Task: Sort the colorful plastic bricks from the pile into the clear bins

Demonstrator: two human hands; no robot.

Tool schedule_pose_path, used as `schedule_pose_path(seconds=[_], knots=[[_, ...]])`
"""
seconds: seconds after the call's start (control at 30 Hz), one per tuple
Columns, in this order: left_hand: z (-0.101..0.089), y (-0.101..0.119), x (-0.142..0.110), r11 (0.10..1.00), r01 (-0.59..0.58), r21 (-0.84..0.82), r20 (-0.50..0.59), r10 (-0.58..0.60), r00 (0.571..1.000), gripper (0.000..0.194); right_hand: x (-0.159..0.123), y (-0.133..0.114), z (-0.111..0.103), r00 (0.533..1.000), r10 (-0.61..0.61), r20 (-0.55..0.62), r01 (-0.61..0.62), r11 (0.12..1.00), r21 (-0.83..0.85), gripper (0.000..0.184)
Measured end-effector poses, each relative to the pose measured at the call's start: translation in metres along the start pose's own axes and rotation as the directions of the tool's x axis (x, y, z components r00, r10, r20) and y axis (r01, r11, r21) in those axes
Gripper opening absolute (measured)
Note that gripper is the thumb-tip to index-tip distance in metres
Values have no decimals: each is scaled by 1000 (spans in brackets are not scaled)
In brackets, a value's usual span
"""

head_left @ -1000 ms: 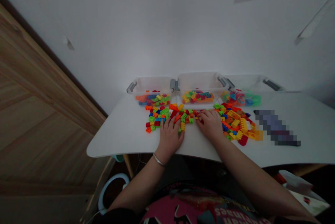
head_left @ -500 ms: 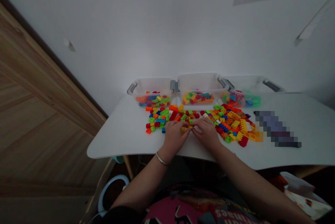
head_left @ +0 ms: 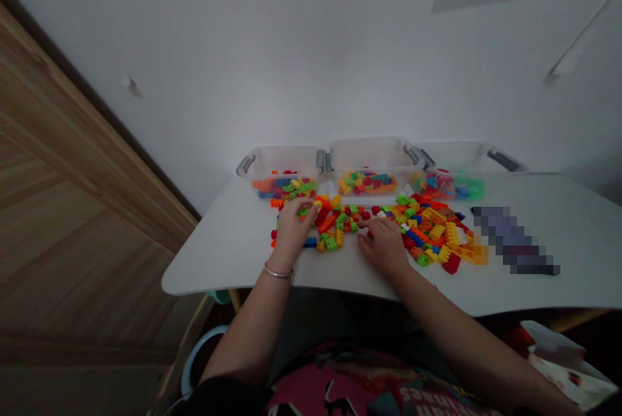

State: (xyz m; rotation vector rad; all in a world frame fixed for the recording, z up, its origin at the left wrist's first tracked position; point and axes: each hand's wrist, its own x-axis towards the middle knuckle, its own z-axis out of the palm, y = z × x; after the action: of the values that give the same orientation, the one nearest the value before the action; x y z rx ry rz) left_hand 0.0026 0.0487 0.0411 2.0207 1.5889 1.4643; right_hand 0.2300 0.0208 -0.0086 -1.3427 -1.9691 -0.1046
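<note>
My left hand (head_left: 293, 227) is over the left part of the brick pile, its thumb and fingers pinching a small yellow toy brick (head_left: 317, 206). Under and beside it lie loose bricks, among them a blue brick (head_left: 310, 243) and a red brick (head_left: 322, 214). My right hand (head_left: 387, 245) rests at the middle of the pile, thumb and index finger apart, holding nothing that I can see. Near its fingertips are a green brick (head_left: 354, 227) and an upright yellow brick (head_left: 339, 238). The left palm hides some bricks.
Behind the pile stand three clear plastic bins: a left bin (head_left: 286, 158), a middle bin (head_left: 368, 151) and a right bin (head_left: 461, 155), each with toy pieces inside. More bricks (head_left: 437, 231) spread to the right on the white table (head_left: 223, 254). A blurred dark object (head_left: 515, 239) lies further right.
My hands were together over a yellow piece at the pile's front; now they are apart. The left hand has moved left and away from me with a yellow brick; the right has barely shifted.
</note>
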Motion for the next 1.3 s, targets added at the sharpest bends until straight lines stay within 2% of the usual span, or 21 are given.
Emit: schedule_pose_path(seconds=[0.07, 0.17, 0.23, 0.33, 0.4, 0.5, 0.63, 0.73, 0.83, 1.03, 1.2, 1.3], knots=[[-11, -6, 14, 991, 49, -121, -160, -69, 985, 15, 0, 0, 1, 1000, 2, -16, -2, 1000, -12, 21], [-25, -10, 36, 963, 36, -266, -384, -140, 913, 17, 0, -1, 1, 1000, -2, -17, 2, 1000, -31, 21], [-32, -11, 52, 968, 11, -251, -482, -135, 866, 16, 1, -1, 1, 1000, 3, -14, -3, 999, -36, 21], [-34, -14, 76, 993, 12, -115, -526, -71, 847, 12, 1, 1, 2, 1000, 19, -22, -19, 999, -27, 20], [-29, -16, 91, 999, 16, -41, -507, -35, 861, 11, 1, 3, 3, 999, 32, -24, -33, 999, -16, 20], [-14, -20, 105, 999, 41, 27, -400, -27, 916, 12, 3, 5, 4, 999, 50, -12, -50, 999, -8, 18], [10, -20, 107, 990, 108, 89, -295, -77, 952, 14, 4, 5, 3, 997, 74, -5, -74, 997, -11, 19], [19, -18, 102, 961, 145, 234, -243, -87, 966, 14, 3, 4, 3, 998, 67, 7, -67, 998, -18, 19], [19, -16, 98, 929, 136, 344, -183, -76, 980, 19, 3, 3, 4, 998, 60, 28, -59, 998, -37, 19], [16, -12, 94, 883, 106, 457, -116, -59, 992, 29, 3, 3, 6, 996, 61, 67, -56, 995, -79, 24], [10, -14, 94, 912, 54, 407, -5, -57, 998, 29, 3, 0, 7, 990, -29, 139, 48, 991, -128, 41], [3, -16, 92, 947, 26, 321, 21, -34, 999, 30, 3, -2, 8, 986, -52, 161, 80, 981, -177, 45]])
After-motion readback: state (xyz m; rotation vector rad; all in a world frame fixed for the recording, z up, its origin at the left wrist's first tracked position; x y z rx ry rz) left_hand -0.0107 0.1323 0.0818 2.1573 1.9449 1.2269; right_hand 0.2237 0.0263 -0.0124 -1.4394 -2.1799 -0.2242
